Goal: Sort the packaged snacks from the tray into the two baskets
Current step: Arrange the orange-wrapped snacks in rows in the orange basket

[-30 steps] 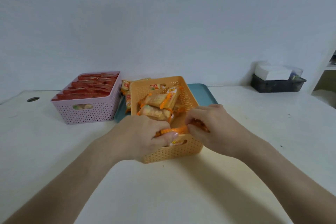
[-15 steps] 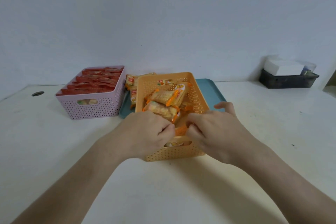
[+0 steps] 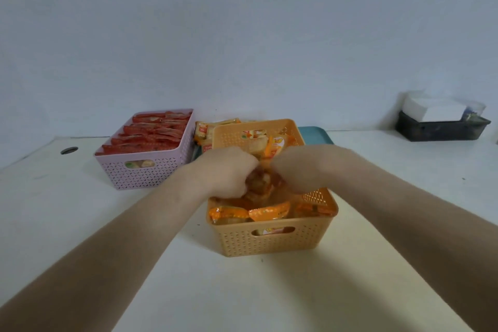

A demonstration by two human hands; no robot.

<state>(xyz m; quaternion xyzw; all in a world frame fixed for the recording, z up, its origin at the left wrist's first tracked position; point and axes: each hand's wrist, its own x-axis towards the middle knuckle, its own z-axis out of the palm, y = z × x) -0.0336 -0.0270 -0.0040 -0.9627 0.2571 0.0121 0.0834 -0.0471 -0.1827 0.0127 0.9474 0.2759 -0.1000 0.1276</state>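
Note:
An orange basket (image 3: 272, 242) stands in front of me, full of orange-wrapped snack packs. My left hand (image 3: 229, 172) and my right hand (image 3: 299, 170) are both inside it, closed on an orange snack pack (image 3: 262, 184) between them. Two orange packs (image 3: 250, 214) lie flat at the basket's near end. A pink basket (image 3: 145, 170) at the left holds rows of red snack packs (image 3: 153, 133). The teal tray (image 3: 315, 135) lies behind the orange basket, mostly hidden, with a few orange packs (image 3: 204, 132) on its left part.
A dark bin (image 3: 442, 128) with a white box on it stands at the far right by the wall. A round hole (image 3: 69, 150) is in the white table at the far left. The wall runs close behind the baskets.
Both hands have moved from the basket's near rim further into its middle and closed on a pack there. The packs at the near end now lie uncovered. The view has tilted down.

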